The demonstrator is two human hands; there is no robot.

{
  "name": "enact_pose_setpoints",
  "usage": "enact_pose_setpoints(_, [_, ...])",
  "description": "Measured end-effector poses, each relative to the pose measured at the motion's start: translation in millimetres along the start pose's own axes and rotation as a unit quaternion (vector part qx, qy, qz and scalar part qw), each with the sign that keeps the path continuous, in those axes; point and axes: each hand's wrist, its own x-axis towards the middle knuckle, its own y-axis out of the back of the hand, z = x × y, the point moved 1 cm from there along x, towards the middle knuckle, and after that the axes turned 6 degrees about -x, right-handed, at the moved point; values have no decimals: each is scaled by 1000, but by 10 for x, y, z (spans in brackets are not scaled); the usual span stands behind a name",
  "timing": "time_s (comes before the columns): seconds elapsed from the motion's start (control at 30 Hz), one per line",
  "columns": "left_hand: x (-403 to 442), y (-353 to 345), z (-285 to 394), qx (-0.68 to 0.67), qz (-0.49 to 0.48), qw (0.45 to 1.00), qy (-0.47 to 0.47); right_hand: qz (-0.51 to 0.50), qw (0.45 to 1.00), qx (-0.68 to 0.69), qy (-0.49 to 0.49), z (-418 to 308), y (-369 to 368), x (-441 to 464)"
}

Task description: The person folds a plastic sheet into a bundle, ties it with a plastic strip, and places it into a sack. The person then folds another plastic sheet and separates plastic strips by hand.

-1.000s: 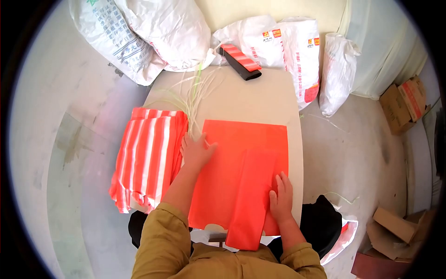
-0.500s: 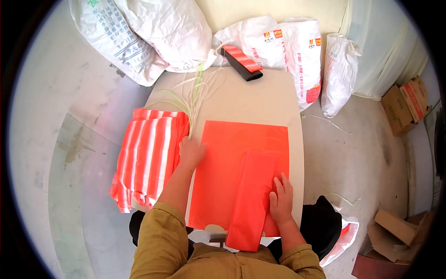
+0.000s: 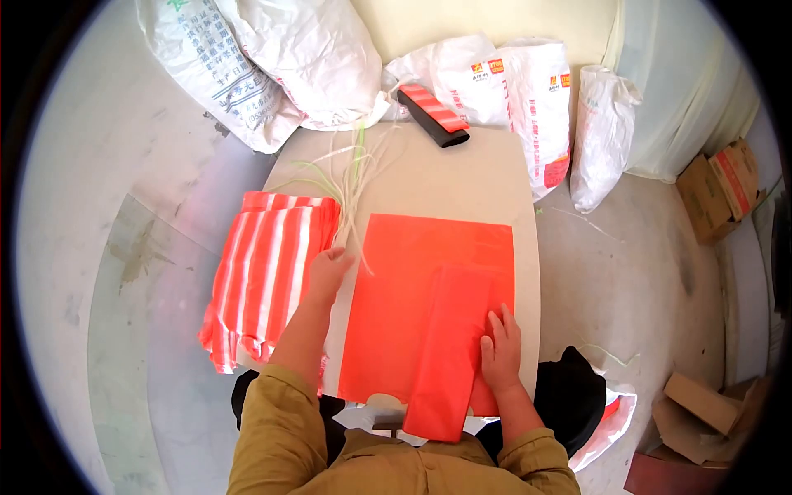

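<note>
My left hand (image 3: 330, 271) is closed in a pinch on the lower ends of a bundle of thin pale and green strips (image 3: 351, 186), beside the striped stack. One strip hangs loose over the edge of a flat red plastic sheet (image 3: 396, 289). On that sheet lies a narrow folded red plastic piece (image 3: 450, 355), its lower end reaching past the table's front edge. My right hand (image 3: 502, 351) rests with fingers outstretched along the folded piece's right side. To the left is a thick folded stack of red-and-white striped plastic bags (image 3: 268, 276).
The tan table (image 3: 445, 186) carries a black and striped roll (image 3: 433, 115) at its far edge. White woven sacks (image 3: 305, 58) and more sacks (image 3: 536, 115) stand behind it. Cardboard boxes (image 3: 719, 190) and opened cartons (image 3: 701, 417) are at the right.
My left hand has drawn slightly left and down, off the red sheet's edge, and a strip now dangles over the sheet. My right hand stays nearly still.
</note>
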Motion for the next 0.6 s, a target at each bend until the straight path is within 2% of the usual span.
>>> enact_pose_setpoints(0.1, [-70,-83,93,146,50,984,-89,-1,1000,-5,-2,42,-27,-6])
enact_pose_setpoints(0.2, [-102,-215,255,248,47,965,-76,-2,1000,-2,-4,42,-28,-8])
enact_pose_setpoints(0.3, [-62,-360,146,304,109,937,-133,-5,1000,-14,-10,29,-15,3])
enact_pose_setpoints(0.5, [189,-230,-75,351,64,917,-180,-6,1000,-9,-9,-15,7,12])
enact_pose_setpoints(0.6, [148,-149,-38,346,47,923,-162,1,1000,7,-18,6,-4,-13])
